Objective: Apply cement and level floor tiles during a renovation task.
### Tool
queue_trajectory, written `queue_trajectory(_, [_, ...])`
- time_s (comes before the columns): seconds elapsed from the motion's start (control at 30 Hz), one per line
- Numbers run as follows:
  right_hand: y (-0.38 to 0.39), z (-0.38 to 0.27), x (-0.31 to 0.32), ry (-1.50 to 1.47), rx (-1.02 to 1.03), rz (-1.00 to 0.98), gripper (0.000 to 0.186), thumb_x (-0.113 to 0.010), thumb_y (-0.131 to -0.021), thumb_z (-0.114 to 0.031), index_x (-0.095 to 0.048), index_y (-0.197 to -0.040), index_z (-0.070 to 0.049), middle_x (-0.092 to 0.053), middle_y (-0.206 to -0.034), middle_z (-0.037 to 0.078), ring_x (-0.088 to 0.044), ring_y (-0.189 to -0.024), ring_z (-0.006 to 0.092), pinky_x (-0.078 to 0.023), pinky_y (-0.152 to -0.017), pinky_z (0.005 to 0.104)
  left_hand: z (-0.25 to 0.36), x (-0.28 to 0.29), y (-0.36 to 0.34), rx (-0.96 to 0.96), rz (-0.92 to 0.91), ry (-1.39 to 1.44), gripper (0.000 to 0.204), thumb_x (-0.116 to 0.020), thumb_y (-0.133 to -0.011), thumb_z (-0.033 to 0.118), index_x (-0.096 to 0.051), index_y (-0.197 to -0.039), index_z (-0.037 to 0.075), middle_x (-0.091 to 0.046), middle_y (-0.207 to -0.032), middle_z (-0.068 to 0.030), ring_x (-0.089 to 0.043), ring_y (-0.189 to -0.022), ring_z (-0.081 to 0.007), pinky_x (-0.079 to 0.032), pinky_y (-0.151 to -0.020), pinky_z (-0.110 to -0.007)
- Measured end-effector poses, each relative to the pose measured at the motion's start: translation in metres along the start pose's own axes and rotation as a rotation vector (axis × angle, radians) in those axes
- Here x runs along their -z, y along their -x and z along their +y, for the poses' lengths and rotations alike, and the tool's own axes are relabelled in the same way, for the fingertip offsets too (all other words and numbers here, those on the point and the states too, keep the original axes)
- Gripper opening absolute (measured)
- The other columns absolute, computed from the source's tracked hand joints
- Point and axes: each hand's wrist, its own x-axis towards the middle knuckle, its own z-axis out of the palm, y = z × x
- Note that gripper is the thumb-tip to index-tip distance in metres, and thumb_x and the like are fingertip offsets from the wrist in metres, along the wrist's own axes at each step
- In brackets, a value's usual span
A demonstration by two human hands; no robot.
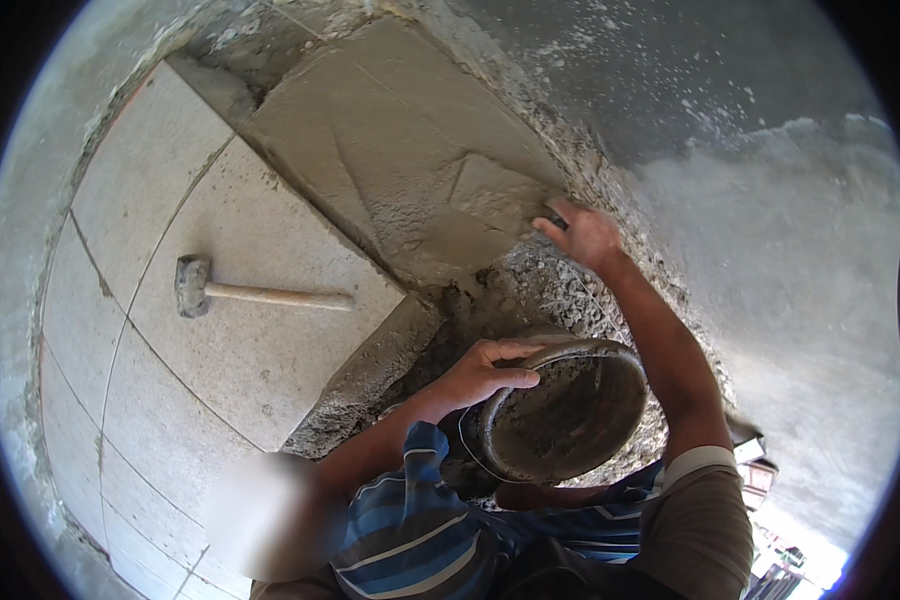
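My left hand (pixel 490 375) grips the rim of a mortar-smeared bucket (pixel 502 462), thumb inside and fingers outside. The bucket is tilted, its mouth facing up toward me; grey residue coats its inside and a thin wire handle hangs at its left. Farther forward, my right hand (pixel 588 236) is closed around what looks like the handle of a trowel (pixel 500 193). Mortar coats the flat blade, so its outline is hard to make out. That blade lies on a bed of wet grey mortar (pixel 370 110), smoothed over its far part.
Left of the mortar are large pale tiles (pixel 240 230), the nearest raised edge caked with mortar. A mallet (pixel 194 287) with a wooden handle lies on them. Rough rubble (pixel 560 290) lies between the bucket and mortar. A grey plastered wall (pixel 770 230) rises at the right.
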Motion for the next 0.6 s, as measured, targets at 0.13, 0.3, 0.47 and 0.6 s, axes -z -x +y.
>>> queue_trajectory(0.13, [0.084,0.053,0.025,-0.023,0.022,0.28,0.052,-0.065,-0.091,-0.058,-0.067,-0.121,-0.015,-0.074,-0.099,0.018,-0.071,-0.092,0.0408,-0.057,-0.078,0.0482,-0.004,-0.001,-0.001,0.01,-0.012,0.023,0.046,-0.077,-0.088,0.005,-0.065,-0.132,-0.001,-0.062,-0.135,-0.011,-0.058,-0.123,-0.0176,-0.049,-0.102,-0.029])
queue_trajectory(0.3, [0.238,0.066,0.109,-0.199,-0.098,0.294,0.039,-0.079,-0.086,-0.037,-0.067,-0.109,-0.007,-0.073,-0.086,0.016,-0.072,-0.079,0.0387,-0.058,-0.066,0.0418,-0.012,-0.002,-0.007,-0.096,0.024,-0.061,0.043,-0.076,-0.087,0.007,-0.067,-0.128,-0.003,-0.062,-0.134,-0.0111,-0.059,-0.12,-0.0182,-0.047,-0.103,-0.032])
queue_trajectory(0.47, [0.351,0.059,0.113,0.157,-0.132,-0.096,0.035,-0.077,-0.086,-0.039,-0.062,-0.094,-0.008,-0.064,-0.066,0.007,-0.069,-0.061,0.026,-0.05,-0.05,0.0389,-0.013,-0.029,-0.013,-0.14,0.056,-0.119,0.043,-0.073,-0.085,0.004,-0.068,-0.128,-0.003,-0.061,-0.138,-0.0106,-0.052,-0.132,-0.0197,-0.036,-0.113,-0.034])
queue_trajectory(0.6, [0.349,0.054,0.035,0.381,-0.333,-0.246,0.017,-0.058,-0.095,-0.022,-0.059,-0.098,-0.006,-0.065,-0.07,0.007,-0.07,-0.062,0.0237,-0.053,-0.053,0.0393,-0.019,-0.048,-0.024,-0.091,0.026,-0.1,0.047,-0.069,-0.086,0.002,-0.065,-0.132,-0.002,-0.061,-0.14,-0.0103,-0.049,-0.136,-0.0202,-0.034,-0.115,-0.035])
